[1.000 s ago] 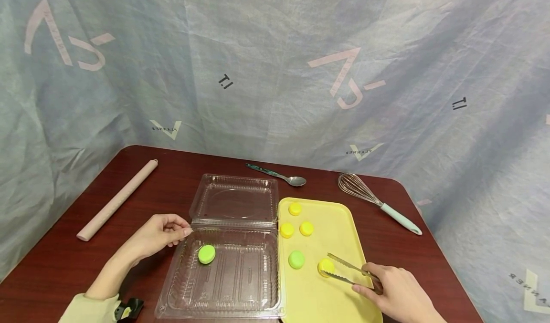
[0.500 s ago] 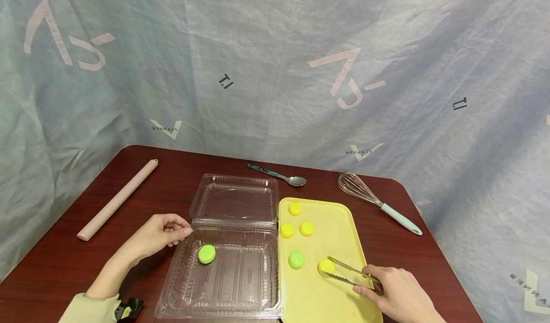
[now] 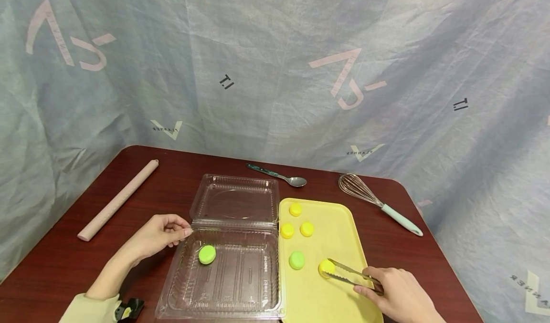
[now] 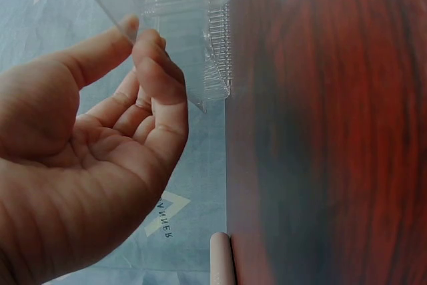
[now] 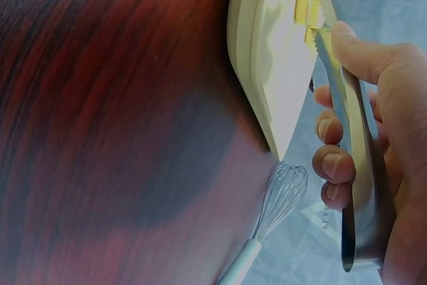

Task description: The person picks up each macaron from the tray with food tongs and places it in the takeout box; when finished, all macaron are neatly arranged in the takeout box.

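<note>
1. A yellow macaron lies on the yellow tray, toward its near right part, with the toothed tips of metal tongs on either side of it (whether they press it, I cannot tell).
2. The right hand grasps those tongs, thumb on one arm and fingers curled against the other.
3. On the same tray, a green macaron sits just left of the tongs' tips, and three more yellow macarons lie farther back.
4. Left of the tray, just beside it, stands a clear container, its lid half laid open behind the base; a second green macaron lies in the base, near the left wall.
5. The left hand pinches the container's left edge near the hinge between thumb and forefinger.
6. Farther out on the dark red table lie a rolling pin at left, a spoon behind the container and tray, and a whisk at right.
</note>
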The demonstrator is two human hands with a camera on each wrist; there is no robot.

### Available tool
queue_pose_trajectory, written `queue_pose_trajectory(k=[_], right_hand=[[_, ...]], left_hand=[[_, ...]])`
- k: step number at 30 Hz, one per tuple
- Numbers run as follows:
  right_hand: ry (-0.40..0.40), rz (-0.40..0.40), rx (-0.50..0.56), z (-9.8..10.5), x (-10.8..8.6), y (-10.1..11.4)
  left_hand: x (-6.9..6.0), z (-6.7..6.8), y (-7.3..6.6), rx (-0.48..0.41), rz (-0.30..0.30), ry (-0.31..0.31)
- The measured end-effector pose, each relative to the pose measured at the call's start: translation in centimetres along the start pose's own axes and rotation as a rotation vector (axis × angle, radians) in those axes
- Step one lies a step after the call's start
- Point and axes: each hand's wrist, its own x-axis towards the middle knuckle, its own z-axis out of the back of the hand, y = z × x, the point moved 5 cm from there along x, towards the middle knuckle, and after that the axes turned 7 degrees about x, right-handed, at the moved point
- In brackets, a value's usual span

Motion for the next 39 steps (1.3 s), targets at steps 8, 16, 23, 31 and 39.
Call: queue_pose_trajectory(k=[8,16,23,31,39], right_hand=[[-0.025,0.03,0.009,0.1,-0.2,0.1],[-0.014,0.036,0.007,0.3,-0.2,0.2],[-0.019,0.059,0.006,0.4,-0.1,0.3],[-0.07,0.106,-0.007,1.0,0.4,0.7],[-0.098,0.127,0.0,2.1,1.4,1.0]], left_hand=[[0.1,0.0,0.0,-0.003,-0.012,0.001],[0.1,-0.1,0.1,0.0,-0.012,0.005],[0.0,-0.1,0.1,0.0,-0.01,0.008],[0.0,-0.1,0.2,0.002,-0.001,0.0],[0.0,0.0,0.1,0.012,0.003,0.001]])
